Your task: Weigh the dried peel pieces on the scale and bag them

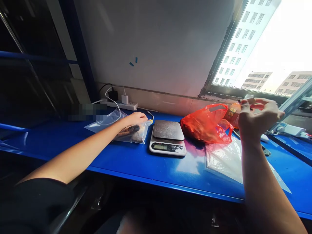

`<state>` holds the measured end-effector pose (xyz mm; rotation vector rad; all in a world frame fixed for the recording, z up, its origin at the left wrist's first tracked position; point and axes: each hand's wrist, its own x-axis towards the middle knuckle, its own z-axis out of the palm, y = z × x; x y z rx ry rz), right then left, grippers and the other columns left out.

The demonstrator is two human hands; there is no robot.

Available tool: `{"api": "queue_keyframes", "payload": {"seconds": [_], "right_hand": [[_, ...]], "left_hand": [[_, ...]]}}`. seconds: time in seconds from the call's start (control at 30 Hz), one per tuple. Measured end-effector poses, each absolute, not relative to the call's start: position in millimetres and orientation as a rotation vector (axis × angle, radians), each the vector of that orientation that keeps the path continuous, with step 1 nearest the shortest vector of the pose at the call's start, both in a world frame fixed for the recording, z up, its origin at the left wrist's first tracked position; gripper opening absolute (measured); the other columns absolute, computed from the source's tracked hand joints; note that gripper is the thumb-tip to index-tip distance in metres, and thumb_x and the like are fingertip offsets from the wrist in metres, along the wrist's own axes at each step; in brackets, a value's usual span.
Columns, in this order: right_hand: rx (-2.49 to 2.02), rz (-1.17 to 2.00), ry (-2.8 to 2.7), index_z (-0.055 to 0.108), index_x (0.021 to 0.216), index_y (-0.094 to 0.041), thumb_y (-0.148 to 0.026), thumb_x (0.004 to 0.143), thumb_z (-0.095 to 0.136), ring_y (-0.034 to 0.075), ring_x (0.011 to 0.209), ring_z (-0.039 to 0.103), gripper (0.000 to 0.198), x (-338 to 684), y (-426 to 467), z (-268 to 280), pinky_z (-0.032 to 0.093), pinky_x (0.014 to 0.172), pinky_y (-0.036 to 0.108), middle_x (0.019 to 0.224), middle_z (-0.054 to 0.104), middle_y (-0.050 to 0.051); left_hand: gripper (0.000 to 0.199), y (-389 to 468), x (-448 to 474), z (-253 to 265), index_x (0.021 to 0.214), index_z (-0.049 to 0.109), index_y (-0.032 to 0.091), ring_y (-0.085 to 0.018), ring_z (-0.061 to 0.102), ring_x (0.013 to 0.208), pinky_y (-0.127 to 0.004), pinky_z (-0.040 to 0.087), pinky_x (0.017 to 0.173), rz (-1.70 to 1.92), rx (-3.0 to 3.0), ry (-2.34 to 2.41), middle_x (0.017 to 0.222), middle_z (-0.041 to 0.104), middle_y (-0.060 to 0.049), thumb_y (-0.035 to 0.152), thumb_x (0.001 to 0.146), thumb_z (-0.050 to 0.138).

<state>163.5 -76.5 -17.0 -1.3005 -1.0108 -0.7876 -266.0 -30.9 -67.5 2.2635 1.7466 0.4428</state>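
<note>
- Left hand (136, 117): lies over the top edge of the filled clear bag, fingers bent; the fingertips are hidden, so whether they pinch the plastic cannot be told.
- Right hand (259, 110): raised at the right, in front of the window, fingers curled and thumb close to them; cannot tell whether anything small is pinched.
- Filled clear bag (141, 136): on the table under the left hand, just left of the scale; brown, dark and pale contents, not identifiable; a small yellow piece at its upper right corner.
- Scale (168, 138): white body, metal plate, nothing set on it; display at the front, digits not surely legible.
- Red plastic bag (201, 127): right of the scale, bulging, handles upward; contents unclear.
- Orange-tinted container (232, 113): behind the red bag, partly covered by the right hand.
- Clear plastic bags (224, 159): flat on the table, in front of the red bag, partly behind the right forearm.
- Clear plastic sheet (97, 121): flat, left of the filled bag, partly behind the left forearm.
- Power strip (131, 106): along the wall, with a white charger (124, 98) and white cable (106, 94).
- Table (156, 172): blue, beneath all the above.
- Window (268, 48): upper right, buildings outside.
</note>
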Motion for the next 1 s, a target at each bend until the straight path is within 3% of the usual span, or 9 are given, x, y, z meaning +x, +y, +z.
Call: {"api": "queue_keyframes", "payload": {"seconds": [0.17,0.3,0.5,0.67,0.87,1.0], "right_hand": [[-0.914,-0.729,-1.159,0.061,0.093,-0.017,-0.026,0.079,0.062,0.021,0.082,0.061,0.016,84.3,-114.5,-8.1,0.041,0.084,0.041,0.085,0.067,0.005],[-0.868,-0.298,-1.917,0.060,0.085,-0.024,-0.025,0.083,0.061,0.022,0.086,0.059,0.002,23.4,-118.6,-45.7,0.043,0.087,0.041,0.083,0.069,0.001],[-0.965,0.032,-2.184,0.061,0.092,-0.022,-0.015,0.077,0.059,0.026,0.101,0.058,0.017,3.9,-109.3,-71.6,0.047,0.085,0.041,0.100,0.069,0.006],[-1.023,0.195,-2.251,0.065,0.089,-0.022,-0.022,0.086,0.053,0.019,0.082,0.065,0.012,13.2,-116.1,-62.4,0.048,0.077,0.032,0.092,0.071,0.004],[-0.965,-0.184,-2.070,0.066,0.091,-0.020,-0.025,0.087,0.052,0.021,0.084,0.063,0.016,23.2,-120.2,-45.6,0.048,0.076,0.033,0.092,0.069,0.007],[-0.910,-0.455,-1.650,0.065,0.088,-0.020,-0.025,0.087,0.048,0.019,0.085,0.063,0.018,72.1,-109.6,-21.4,0.047,0.081,0.032,0.089,0.069,0.007]], "left_hand": [[0.037,-26.9,-267.1,-71.2,0.092,0.068,0.017,-0.020,0.064,0.083,-0.024,0.046,0.069,0.443,2.276,1.742,0.095,0.070,-0.004,0.047,0.080,0.050],[0.036,-29.8,-264.8,-69.3,0.091,0.068,0.016,-0.021,0.064,0.085,-0.025,0.047,0.070,0.418,2.295,1.781,0.096,0.071,-0.006,0.044,0.081,0.048],[0.036,-29.3,-265.9,-70.1,0.099,0.068,0.019,-0.021,0.064,0.093,-0.024,0.048,0.075,0.420,2.313,1.790,0.106,0.070,-0.005,0.042,0.083,0.046],[0.036,-27.1,-267.8,-72.7,0.100,0.069,0.019,-0.020,0.064,0.091,-0.024,0.048,0.075,0.435,2.315,1.766,0.106,0.069,-0.005,0.041,0.082,0.047],[0.035,-31.3,-263.2,-68.8,0.094,0.068,0.017,-0.020,0.064,0.083,-0.024,0.047,0.070,0.423,2.312,1.759,0.097,0.071,-0.005,0.044,0.081,0.050],[0.034,-32.1,-260.8,-68.4,0.093,0.068,0.018,-0.020,0.064,0.084,-0.023,0.047,0.069,0.424,2.296,1.756,0.099,0.071,-0.005,0.044,0.081,0.049]]}}
